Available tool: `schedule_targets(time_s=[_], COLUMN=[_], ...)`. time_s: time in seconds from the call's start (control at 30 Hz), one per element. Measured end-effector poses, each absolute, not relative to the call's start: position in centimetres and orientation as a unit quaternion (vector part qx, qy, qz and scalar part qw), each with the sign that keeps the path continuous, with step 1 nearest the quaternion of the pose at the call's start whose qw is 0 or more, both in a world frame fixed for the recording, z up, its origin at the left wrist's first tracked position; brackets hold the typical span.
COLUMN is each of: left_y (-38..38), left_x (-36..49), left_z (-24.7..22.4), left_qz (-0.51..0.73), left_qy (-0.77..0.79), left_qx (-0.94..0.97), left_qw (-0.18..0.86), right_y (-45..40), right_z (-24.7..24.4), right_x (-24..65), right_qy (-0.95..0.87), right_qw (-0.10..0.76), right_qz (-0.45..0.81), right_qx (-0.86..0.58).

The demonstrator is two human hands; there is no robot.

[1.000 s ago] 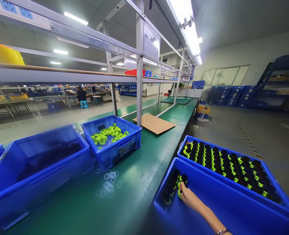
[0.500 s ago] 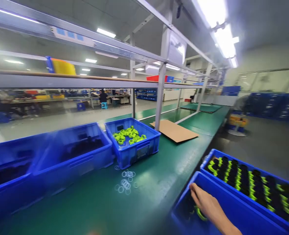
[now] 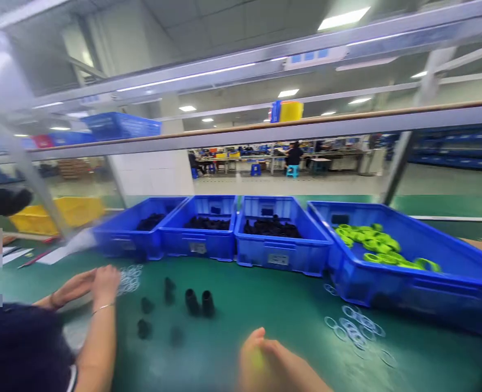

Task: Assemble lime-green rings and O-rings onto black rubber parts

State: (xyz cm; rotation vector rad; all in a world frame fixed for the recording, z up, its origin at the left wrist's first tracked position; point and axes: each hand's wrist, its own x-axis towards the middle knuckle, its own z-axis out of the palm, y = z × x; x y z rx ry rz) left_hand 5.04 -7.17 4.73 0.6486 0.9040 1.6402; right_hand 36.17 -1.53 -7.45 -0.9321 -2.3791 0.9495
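My left hand (image 3: 246, 354) and my right hand (image 3: 292, 370) are close together at the bottom middle, both smeared by motion. A lime-green thing (image 3: 257, 359), the colour of the rings in the box, shows as a blur at my left hand, whose fingers look closed around it. The fingers of my right hand are too blurred to read. On the green table (image 3: 224, 277) ahead of them stand two black tubes (image 3: 200, 302), with other black pieces (image 3: 144, 329) to their left. Clear thin rings (image 3: 355, 329) lie to the right of my hands.
A blue box of lime-green rings (image 3: 367, 239) stands at the right. Beside it are several blue boxes with black parts (image 3: 271, 228). At the left, a co-worker's hands (image 3: 102, 283) are near another pile of clear rings (image 3: 130, 279). A metal-edged shelf (image 3: 241, 136) runs above.
The view has swung left. My right hand has left the blue box at the lower right and is now beside my left hand over the table. The co-worker has come into view.
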Motion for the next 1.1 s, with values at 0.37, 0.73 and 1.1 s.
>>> schedule_targets(time_s=[0.37, 0.73, 1.1], left_y=[-5.5, -0.7, 2.0], left_x=[-21.0, -17.9, -12.5], left_z=[2.1, -0.2, -0.8], left_qz=[0.752, 0.685, 0.668], left_qy=[0.568, 0.615, 0.653], left_qx=[0.142, 0.367, 0.315], left_qw=[0.304, 0.136, 0.166], right_y=[2.6, 6.7, 7.5], right_z=[1.7, -0.1, -2.4], right_x=[26.6, 19.1, 24.0], right_qy=[-0.888, -0.940, -0.933], right_qw=[0.253, 0.103, 0.069], right_qz=[0.268, 0.170, 0.193], right_qx=[-0.275, -0.276, -0.295])
